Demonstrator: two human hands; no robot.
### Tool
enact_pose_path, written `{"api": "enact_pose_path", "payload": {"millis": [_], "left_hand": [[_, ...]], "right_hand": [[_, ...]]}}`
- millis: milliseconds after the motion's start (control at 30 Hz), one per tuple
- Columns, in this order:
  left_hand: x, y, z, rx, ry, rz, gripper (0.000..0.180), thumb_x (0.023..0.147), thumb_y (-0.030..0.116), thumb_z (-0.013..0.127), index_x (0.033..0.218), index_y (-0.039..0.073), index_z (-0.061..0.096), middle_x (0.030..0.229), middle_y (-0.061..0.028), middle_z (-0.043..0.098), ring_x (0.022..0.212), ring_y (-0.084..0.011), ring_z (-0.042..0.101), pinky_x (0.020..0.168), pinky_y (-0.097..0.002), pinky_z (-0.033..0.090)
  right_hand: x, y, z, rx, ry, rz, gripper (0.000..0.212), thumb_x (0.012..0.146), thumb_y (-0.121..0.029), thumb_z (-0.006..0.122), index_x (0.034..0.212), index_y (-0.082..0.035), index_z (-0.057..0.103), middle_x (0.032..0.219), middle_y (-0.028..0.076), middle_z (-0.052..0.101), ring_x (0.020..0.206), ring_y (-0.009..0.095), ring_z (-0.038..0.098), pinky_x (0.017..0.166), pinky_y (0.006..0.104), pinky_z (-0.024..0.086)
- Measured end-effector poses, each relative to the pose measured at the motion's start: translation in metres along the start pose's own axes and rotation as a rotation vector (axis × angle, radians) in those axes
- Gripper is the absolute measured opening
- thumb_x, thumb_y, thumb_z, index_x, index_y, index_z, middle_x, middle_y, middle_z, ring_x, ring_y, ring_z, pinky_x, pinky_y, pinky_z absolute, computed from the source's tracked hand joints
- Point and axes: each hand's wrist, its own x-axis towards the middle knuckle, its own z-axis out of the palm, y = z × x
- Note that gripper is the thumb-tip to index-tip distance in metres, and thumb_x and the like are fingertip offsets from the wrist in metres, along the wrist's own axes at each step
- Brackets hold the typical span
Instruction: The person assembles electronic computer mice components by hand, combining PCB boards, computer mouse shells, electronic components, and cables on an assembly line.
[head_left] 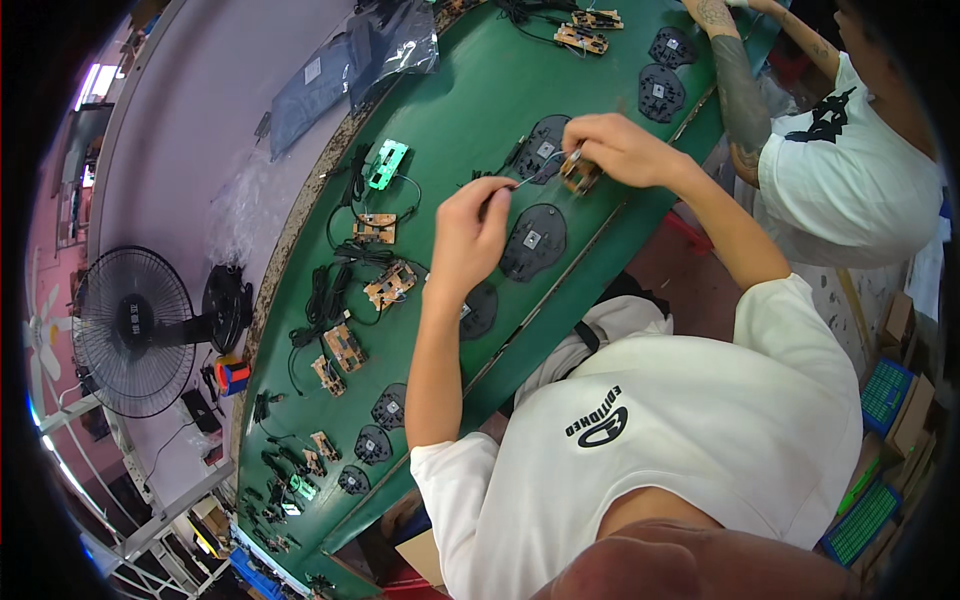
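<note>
Evidently, both hands are working as a pair above the green counter. The right hand is pinching a small brown circuit board near its upper end, leaving the lower part hanging free below the fingertips, a hold that is probably sparing the parts mounted on it. The left hand is closed, thumb and forefinger gripping the near end of a thin pale wire; whether something else is sitting between those fingertips is too small to tell. The wire is spanning the gap between the hands, looking fairly straight, so each hand is likely steadying one end against the other.

Just past the wire, an upper dark shell is lying partly behind the right hand. Below the gap, a middle dark shell is lying flat, and a lower dark shell is resting beside the left forearm, presumably lined up for easy reach. Left of the left hand, a green board and loose brown boards are lying with black cables, perhaps grouped there to avoid tangling around the shells. Beyond the right hand, a co-worker is occupying another place along the counter.
</note>
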Motion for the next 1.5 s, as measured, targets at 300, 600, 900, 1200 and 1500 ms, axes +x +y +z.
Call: {"api": "enact_pose_path", "payload": {"millis": [300,600,900,1200,1500], "left_hand": [[0.028,-0.026,0.029,0.168,0.052,-0.075,0.023,0.097,0.015,0.052,0.099,-0.003,0.067,0.086,-0.0222,0.069,0.079,-0.0353,0.068,0.075,-0.0403,0.051],[0.034,-0.054,-0.008,0.060,0.123,0.000,0.023,0.095,0.012,0.058,0.109,-0.003,0.070,0.088,-0.0140,0.068,0.075,-0.0231,0.064,0.070,-0.0352,0.050],[0.047,-0.061,-0.003,-0.305,0.231,-0.299,0.021,0.093,0.011,0.068,0.108,-0.003,0.072,0.086,-0.0051,0.072,0.069,-0.0096,0.064,0.058,-0.0223,0.048],[0.048,-0.069,0.001,0.202,0.179,0.033,0.014,0.089,0.007,0.067,0.100,-0.003,0.070,0.084,-0.0144,0.072,0.070,-0.0209,0.068,0.064,-0.0351,0.052],[0.050,-0.062,0.011,0.411,0.185,0.071,0.007,0.090,0.010,0.065,0.092,0.003,0.066,0.091,-0.0130,0.067,0.091,-0.0341,0.063,0.080,-0.0449,0.049]], "right_hand": [[-0.007,0.034,0.026,0.025,0.133,0.083,0.017,0.093,-0.010,0.043,0.086,-0.003,0.056,0.151,0.024,0.038,0.135,0.035,0.041,0.111,0.0390,0.032],[0.035,0.007,0.025,-0.144,0.419,-0.104,0.020,0.093,-0.013,0.044,0.088,-0.002,0.061,0.126,0.018,0.058,0.114,0.031,0.057,0.095,0.0378,0.044],[0.088,-0.002,-0.012,0.485,-0.273,0.368,0.038,0.096,-0.041,0.053,0.105,-0.005,0.062,0.072,-0.004,0.047,0.062,0.007,0.039,0.052,0.0236,0.036],[0.096,0.012,0.019,-0.050,0.168,-0.189,0.038,0.080,-0.011,0.074,0.115,-0.005,0.060,0.088,0.012,0.066,0.082,0.026,0.065,0.074,0.0368,0.049],[0.095,0.047,0.046,-0.029,0.468,-0.152,0.021,0.082,-0.004,0.069,0.102,-0.003,0.064,0.085,0.012,0.067,0.075,0.027,0.063,0.070,0.0354,0.050]]}}
